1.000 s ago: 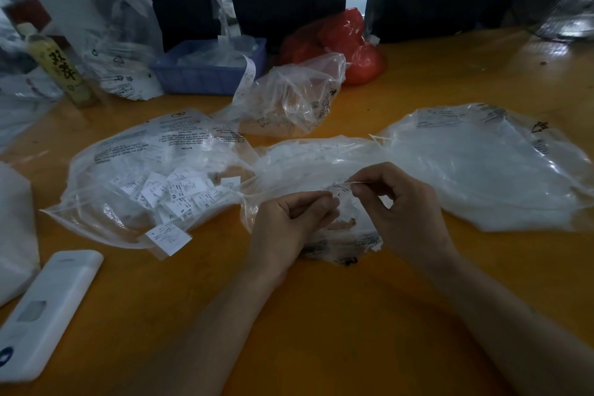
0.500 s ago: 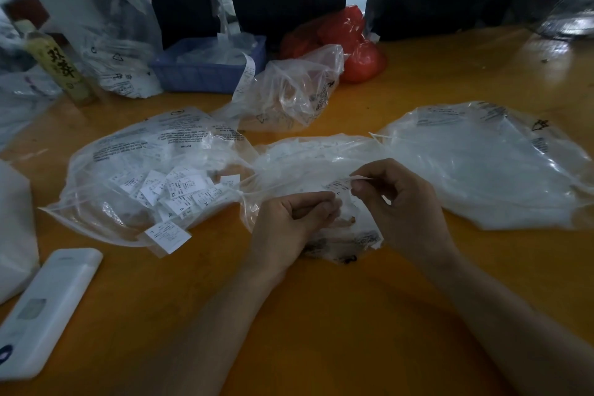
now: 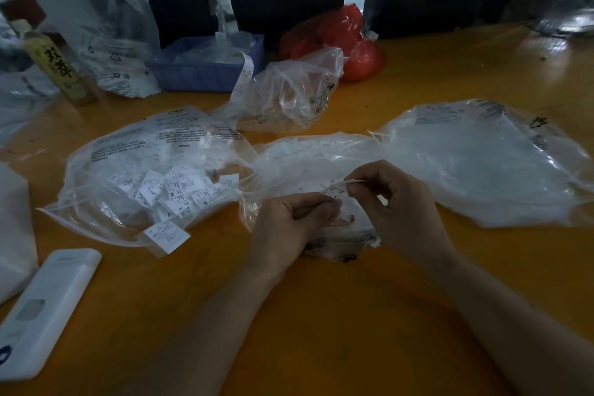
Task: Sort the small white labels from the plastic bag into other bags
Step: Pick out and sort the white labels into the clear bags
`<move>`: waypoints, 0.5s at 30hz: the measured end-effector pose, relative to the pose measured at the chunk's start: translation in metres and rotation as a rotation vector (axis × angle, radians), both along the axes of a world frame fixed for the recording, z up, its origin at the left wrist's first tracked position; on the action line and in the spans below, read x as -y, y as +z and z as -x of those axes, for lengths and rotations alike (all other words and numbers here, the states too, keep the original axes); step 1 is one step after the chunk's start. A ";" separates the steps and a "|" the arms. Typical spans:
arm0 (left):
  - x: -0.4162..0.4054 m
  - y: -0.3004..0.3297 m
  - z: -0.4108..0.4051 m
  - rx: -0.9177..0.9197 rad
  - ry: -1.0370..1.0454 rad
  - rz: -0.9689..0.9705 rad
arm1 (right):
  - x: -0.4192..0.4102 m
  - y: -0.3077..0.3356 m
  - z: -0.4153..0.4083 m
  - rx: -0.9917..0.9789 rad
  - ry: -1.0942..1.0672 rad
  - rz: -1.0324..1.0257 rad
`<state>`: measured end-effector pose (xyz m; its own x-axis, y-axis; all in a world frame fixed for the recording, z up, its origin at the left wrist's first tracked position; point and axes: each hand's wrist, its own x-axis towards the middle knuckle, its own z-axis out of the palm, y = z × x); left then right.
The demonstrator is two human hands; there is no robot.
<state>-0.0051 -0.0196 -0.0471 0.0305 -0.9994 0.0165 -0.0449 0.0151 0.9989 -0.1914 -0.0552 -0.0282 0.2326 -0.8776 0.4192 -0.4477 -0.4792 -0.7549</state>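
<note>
On the orange table, catalogued as found:

Item 1. Label, small, white, printed; held over the middle bag, pinched between both hands. Right hand: fingers curled, thumb and forefinger nipping the label's upper end. Left hand: fingers curled, tips meeting at the label's lower end; whether it also held bag film could not be told.

Item 2. Middle bag, clear plastic, crumpled, lying directly under the hands; contents hard to make out through the film.

Item 3. Left bag, clear, printed text on its face, holding a loose heap of labels; one stray label lay at its near edge.

Item 4. Right bag, clear, flat, well apart from the heap; contents not legible.

Item 5. Further back: a crumpled bag, a blue tray, a red bag, a bottle. Near left: a white device.

Step in hand, as judged: one label was being read or separated before assignment to a bag. The next move would call for a single hand keeping the pinch, the other letting go, and the label carried to the mouth of the matching bag, which would need opening or lifting, since thin film clings and a light label sticks readily to fingers
</note>
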 end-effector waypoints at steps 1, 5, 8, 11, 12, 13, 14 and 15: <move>0.000 0.000 0.000 -0.006 0.007 -0.004 | 0.000 0.000 0.001 -0.005 -0.006 0.005; 0.000 0.000 -0.001 -0.068 0.029 -0.027 | 0.003 0.000 0.004 -0.057 -0.031 0.026; 0.000 0.000 -0.001 -0.090 0.069 -0.028 | 0.005 0.000 0.004 -0.117 -0.021 0.020; 0.001 -0.001 -0.002 -0.038 0.094 -0.002 | 0.006 -0.002 0.005 -0.160 0.001 -0.022; 0.002 0.000 -0.002 -0.007 0.099 0.007 | 0.006 -0.003 0.004 -0.168 0.006 -0.040; 0.002 0.000 -0.002 0.009 0.103 0.011 | 0.006 -0.003 0.004 -0.172 0.010 -0.060; 0.001 0.001 -0.001 0.006 0.107 0.010 | 0.005 -0.003 0.003 -0.164 0.011 -0.080; 0.001 0.001 -0.001 -0.002 0.111 0.007 | 0.004 -0.002 0.002 -0.139 0.010 -0.094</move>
<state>-0.0041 -0.0207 -0.0460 0.1416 -0.9896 0.0236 -0.0446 0.0175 0.9989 -0.1936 -0.0591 -0.0307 0.2916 -0.9088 0.2983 -0.5462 -0.4142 -0.7281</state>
